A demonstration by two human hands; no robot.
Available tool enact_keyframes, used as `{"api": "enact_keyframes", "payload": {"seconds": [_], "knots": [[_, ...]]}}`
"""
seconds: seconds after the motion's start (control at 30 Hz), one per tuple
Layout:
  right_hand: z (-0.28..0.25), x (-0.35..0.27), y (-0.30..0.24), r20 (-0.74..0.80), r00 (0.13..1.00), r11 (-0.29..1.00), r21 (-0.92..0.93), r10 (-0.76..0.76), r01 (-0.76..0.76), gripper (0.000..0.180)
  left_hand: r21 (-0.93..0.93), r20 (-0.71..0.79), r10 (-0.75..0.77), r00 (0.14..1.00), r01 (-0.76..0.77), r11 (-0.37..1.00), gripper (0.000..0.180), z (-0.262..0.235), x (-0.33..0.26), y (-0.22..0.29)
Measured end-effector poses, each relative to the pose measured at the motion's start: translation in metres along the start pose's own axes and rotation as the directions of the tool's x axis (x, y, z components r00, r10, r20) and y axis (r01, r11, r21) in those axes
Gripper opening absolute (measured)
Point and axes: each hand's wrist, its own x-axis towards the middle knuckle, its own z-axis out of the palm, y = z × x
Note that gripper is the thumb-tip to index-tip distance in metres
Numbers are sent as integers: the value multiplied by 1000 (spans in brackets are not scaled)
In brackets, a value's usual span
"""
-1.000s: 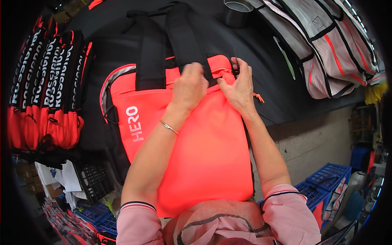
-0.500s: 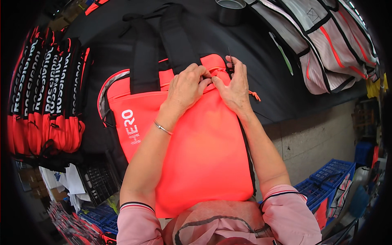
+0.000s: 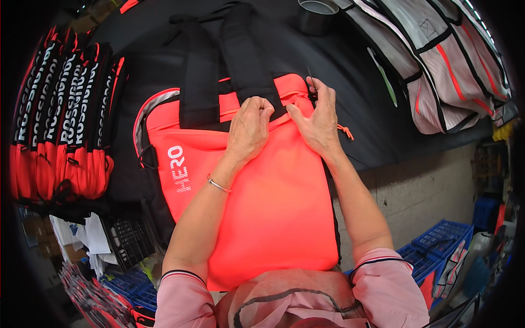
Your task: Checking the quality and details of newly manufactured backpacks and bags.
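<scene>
A neon coral backpack (image 3: 279,202) with black sides lies in front of me, its black shoulder straps (image 3: 200,76) stretched toward the far side. My left hand (image 3: 249,129) is closed in a pinch over the bag's upper seam; what its fingertips hold is hidden. Beside it, my right hand (image 3: 319,121) rests on the bag's upper right corner, thumb on the coral fabric near the seam. A slim, dark pointed tool (image 3: 310,72) sticks up from the right hand's curled fingers; its exact kind is unclear. An orange cord pull (image 3: 345,132) hangs beside that hand.
Several red and black bags (image 3: 68,126) stand in a row at left. Grey bags with black trim (image 3: 437,60) lie at far right, near a pen-like white and green tool (image 3: 384,76) and a dark metal cup (image 3: 318,17). Blue crates (image 3: 437,240) sit lower right, below the black table (image 3: 377,131).
My left hand has drawn away to the left from my right thumb, leaving a gap between them. The right hand stays at the bag's corner. The whole view has shifted slightly.
</scene>
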Motion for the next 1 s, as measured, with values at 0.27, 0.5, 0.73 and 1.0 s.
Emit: {"api": "enact_keyframes", "payload": {"seconds": [0.27,0.5,0.73,1.0], "knots": [[-41,38,-19,179,873,813,-317,-454,488,31,-89,-17,-130,991,128,988,10,0,-4,1],[-47,77,-27,579,595,581,-239,-558,778,20,-80,-61,-120,991,115,990,10,5,-2,0],[-35,90,-34,730,436,462,-185,-527,867,20,-69,-76,-101,992,96,993,8,7,-2,0],[-37,86,-18,643,449,506,-109,-620,856,18,-44,-69,-109,992,106,993,5,7,-2,2]]}}
